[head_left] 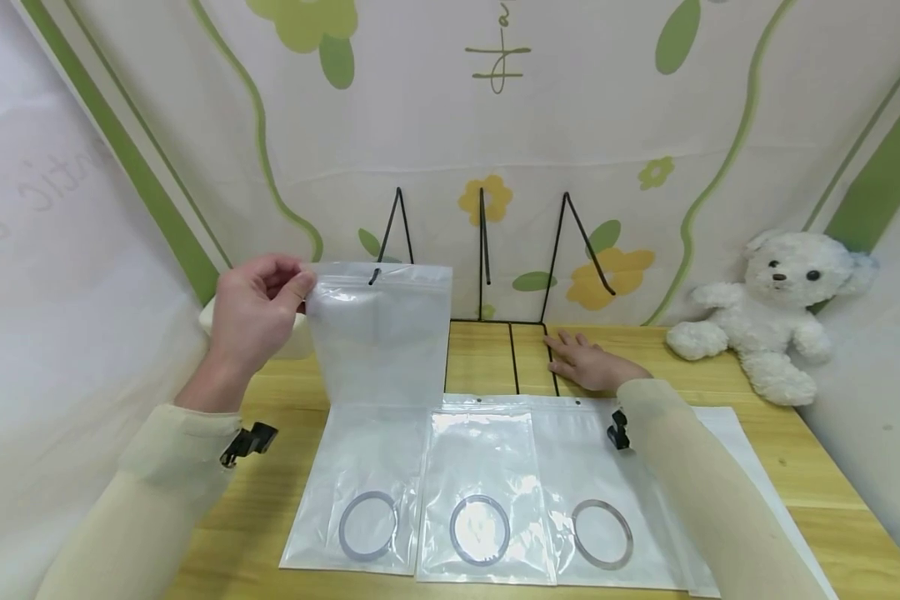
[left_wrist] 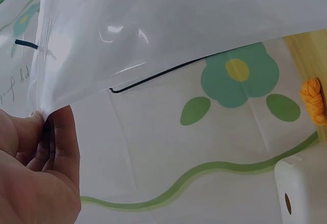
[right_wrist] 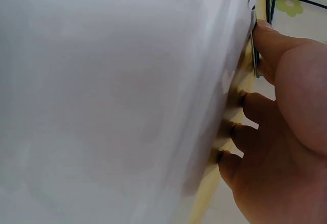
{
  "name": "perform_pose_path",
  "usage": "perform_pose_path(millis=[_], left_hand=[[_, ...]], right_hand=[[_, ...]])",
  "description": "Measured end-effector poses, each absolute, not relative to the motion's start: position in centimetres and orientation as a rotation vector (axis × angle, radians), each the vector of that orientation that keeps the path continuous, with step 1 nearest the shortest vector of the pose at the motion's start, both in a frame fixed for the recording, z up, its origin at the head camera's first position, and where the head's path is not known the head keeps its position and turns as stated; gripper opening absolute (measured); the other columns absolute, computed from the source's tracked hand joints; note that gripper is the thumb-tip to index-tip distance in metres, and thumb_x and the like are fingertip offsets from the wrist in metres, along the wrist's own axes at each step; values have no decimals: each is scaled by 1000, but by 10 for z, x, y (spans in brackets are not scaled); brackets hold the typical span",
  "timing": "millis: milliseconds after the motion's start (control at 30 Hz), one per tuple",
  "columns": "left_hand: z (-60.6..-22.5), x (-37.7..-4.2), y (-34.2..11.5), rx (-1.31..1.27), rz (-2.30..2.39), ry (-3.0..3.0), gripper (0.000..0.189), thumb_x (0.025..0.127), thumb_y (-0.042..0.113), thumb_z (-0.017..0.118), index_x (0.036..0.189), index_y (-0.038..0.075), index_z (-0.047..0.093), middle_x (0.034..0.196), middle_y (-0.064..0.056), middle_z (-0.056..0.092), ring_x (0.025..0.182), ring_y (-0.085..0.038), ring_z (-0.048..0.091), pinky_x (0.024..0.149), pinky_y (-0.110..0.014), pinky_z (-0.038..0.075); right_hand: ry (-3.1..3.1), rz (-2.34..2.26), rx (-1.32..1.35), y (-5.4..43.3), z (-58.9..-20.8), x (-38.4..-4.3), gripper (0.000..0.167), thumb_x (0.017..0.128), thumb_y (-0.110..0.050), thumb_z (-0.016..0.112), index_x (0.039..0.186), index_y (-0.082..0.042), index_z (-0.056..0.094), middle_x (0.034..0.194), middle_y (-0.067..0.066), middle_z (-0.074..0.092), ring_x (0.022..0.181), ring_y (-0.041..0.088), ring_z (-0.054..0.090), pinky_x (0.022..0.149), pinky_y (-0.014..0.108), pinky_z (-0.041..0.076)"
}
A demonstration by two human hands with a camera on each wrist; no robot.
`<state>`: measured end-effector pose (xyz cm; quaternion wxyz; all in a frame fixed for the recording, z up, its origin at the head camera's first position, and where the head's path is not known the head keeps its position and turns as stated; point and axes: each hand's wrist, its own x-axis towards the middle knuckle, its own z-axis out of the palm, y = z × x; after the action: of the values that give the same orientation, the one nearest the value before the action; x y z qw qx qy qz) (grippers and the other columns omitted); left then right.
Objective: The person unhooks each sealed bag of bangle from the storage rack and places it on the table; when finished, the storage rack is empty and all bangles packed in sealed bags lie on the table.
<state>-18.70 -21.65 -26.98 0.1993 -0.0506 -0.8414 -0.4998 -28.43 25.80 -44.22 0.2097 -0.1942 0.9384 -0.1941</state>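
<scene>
My left hand (head_left: 253,315) pinches the upper left corner of a clear zip bag (head_left: 382,342) between thumb and fingers. A hook of the black wire rack (head_left: 561,225) shows at the hole in the bag's top edge. In the left wrist view the same hand (left_wrist: 46,157) grips the corner of the bag (left_wrist: 127,40). My right hand (head_left: 591,364) rests on the table, fingers spread, its fingertips at the rack's base wire. Seen from the right wrist, that hand (right_wrist: 286,106) lies beside a bag's edge (right_wrist: 204,106). Nothing is held in it.
Several zip bags, one marked by a ring (head_left: 480,530), lie side by side on the wooden table (head_left: 817,467). A white plush bear (head_left: 783,308) sits at the back right. Orange yarn (left_wrist: 312,101) and a white container (left_wrist: 306,183) are at the left. Printed cloth (head_left: 570,125) hangs behind.
</scene>
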Motion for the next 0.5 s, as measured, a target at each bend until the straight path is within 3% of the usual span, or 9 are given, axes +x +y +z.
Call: perform_pose_path(millis=[500], left_hand=[[-267,-168,-219,-153,-1391,-2333,20,103,12,74,110,-8,75,79,23,68,69,0,67,66,-14,59]], right_hand=[[2606,-526,-536,259,-442,-284,69,119,-38,40,174,-7,13,178,32,-1,161,63,-7,127,79,0]])
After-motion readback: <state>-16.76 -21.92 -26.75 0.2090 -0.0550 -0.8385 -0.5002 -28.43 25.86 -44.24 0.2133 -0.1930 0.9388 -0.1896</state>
